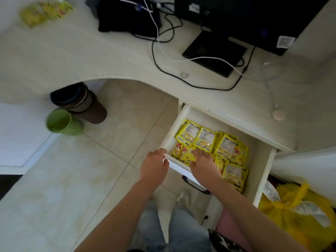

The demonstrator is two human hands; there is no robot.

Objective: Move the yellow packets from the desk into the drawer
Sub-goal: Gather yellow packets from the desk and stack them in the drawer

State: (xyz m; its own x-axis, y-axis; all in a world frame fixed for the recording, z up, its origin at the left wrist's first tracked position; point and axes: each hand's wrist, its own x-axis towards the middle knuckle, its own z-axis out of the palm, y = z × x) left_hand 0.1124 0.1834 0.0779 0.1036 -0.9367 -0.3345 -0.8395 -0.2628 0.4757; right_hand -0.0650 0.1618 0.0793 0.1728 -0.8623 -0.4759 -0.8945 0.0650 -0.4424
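The pale curved wooden desk [76,57] carries blurred yellow packets [45,11] at its far left corner; more lie in the open white drawer [263,171]. They look light, crinkly, slippery; pinch an edge. The left hand [154,166] rests loosely on the drawer's front corner; the right hand [203,162] presses flat on packets inside.

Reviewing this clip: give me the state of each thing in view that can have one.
drawer: pulled open
packets in drawer: lying flat, overlapping
packets on desk: not yet moved
left hand: resting on drawer's front corner
right hand: fingers flat on packets
green bin: tipped sideways
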